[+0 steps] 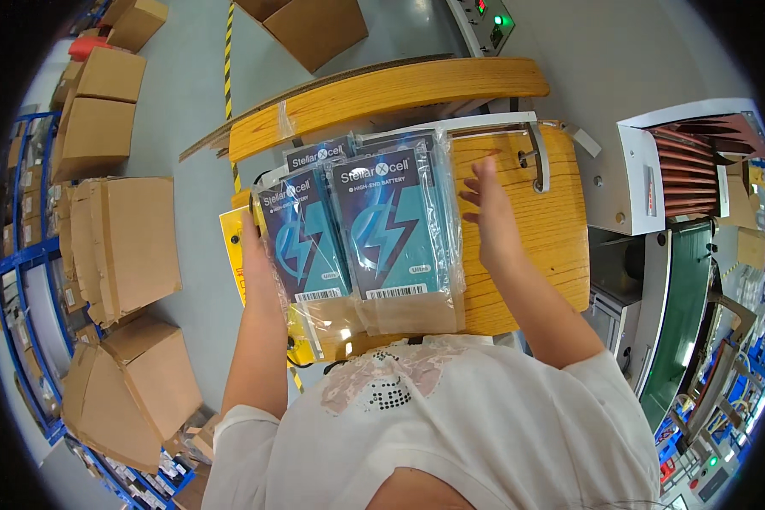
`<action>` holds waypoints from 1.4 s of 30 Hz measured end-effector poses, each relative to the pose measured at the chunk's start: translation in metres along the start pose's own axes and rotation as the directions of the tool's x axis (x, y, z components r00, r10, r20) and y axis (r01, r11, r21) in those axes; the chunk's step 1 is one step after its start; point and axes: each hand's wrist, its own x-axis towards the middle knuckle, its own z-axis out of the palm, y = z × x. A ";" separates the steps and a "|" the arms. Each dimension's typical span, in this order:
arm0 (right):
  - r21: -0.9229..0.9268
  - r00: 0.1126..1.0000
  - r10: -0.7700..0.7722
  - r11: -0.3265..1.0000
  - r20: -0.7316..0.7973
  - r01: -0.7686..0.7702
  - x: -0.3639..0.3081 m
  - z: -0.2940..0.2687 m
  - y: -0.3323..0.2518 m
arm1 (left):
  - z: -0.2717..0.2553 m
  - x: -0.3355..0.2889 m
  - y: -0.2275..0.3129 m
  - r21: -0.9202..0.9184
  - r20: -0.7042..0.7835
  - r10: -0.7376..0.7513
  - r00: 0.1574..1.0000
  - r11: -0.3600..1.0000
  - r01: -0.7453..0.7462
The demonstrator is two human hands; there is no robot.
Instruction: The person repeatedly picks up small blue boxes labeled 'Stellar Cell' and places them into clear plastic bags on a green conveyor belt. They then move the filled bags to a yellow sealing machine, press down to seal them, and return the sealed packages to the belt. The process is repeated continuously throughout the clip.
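Note:
Two stacks of battery boxes in clear plastic bags lie side by side in front of me, dark blue and teal with a lightning-bolt print. The right-hand stack's top box (391,225) sits a little higher and nearer than the left-hand stack's top box (302,234). More bagged boxes (319,155) show behind them. Along the outer left side of the left stack lies my left hand (257,246), held flat and edge-on, its fingers partly hidden. My right hand (493,212) is apart from the right stack's side, palm facing it, fingers spread and holding nothing.
Beneath the boxes is a yellow wood-grain table (535,246), with a metal bar frame (540,157) and a curved wooden rail (391,93) beyond. Cardboard boxes (98,127) and blue shelving (34,255) stand at left. A machine with red-brown strips (684,174) and a green conveyor (676,314) are at right.

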 end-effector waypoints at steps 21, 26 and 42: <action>0.058 0.882 -0.308 0.950 0.356 0.308 -0.045 0.011 -0.055 | 0.045 -0.007 0.005 0.155 0.207 0.107 0.973 0.978 -0.140; -0.278 0.831 -0.513 0.784 0.213 0.555 -0.025 0.009 -0.066 | 0.055 0.003 0.022 0.500 0.265 0.461 0.847 0.685 -0.530; -0.659 0.677 0.038 0.275 0.735 0.700 0.001 0.107 -0.195 | 0.022 -0.091 -0.030 -0.200 -0.265 -0.054 0.963 0.980 0.000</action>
